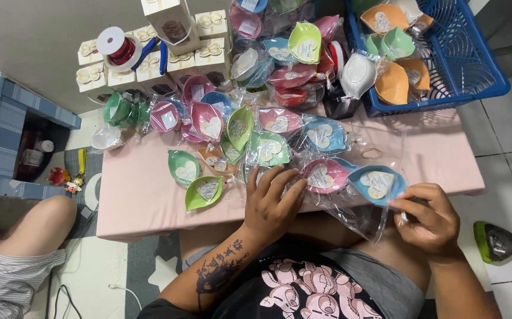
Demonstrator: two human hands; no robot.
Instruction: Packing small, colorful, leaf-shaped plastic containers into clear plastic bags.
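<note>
Head view. The left hand lies flat at the near edge of the pink worktop, fingers spread wide, its fingertips on the clear wrap of a pink dish. The right hand pinches narrow on the open end of a clear bag that holds one blue dish with a heart card inside; the bag hangs off the worktop edge between the two hands.

Just beyond the left hand lie wrapped leaf-shaped dishes in a loose heap: I count about five green, about five pink and three blue near the hands, with more piled farther back where overlap hides the exact number. Two green dishes sit to the left of the left hand, apart from the heap. One rubber band lies beyond the right hand.

Far beyond the right hand, a blue basket holds unwrapped dishes, roughly three orange and two green showing. Far beyond the left hand stand small white boxes, about eight, and one spool of red ribbon.

A bent knee of another person shows on the floor, well left of the left hand. The heap of wrapped dishes crowds the worktop right up to the left fingertips.
</note>
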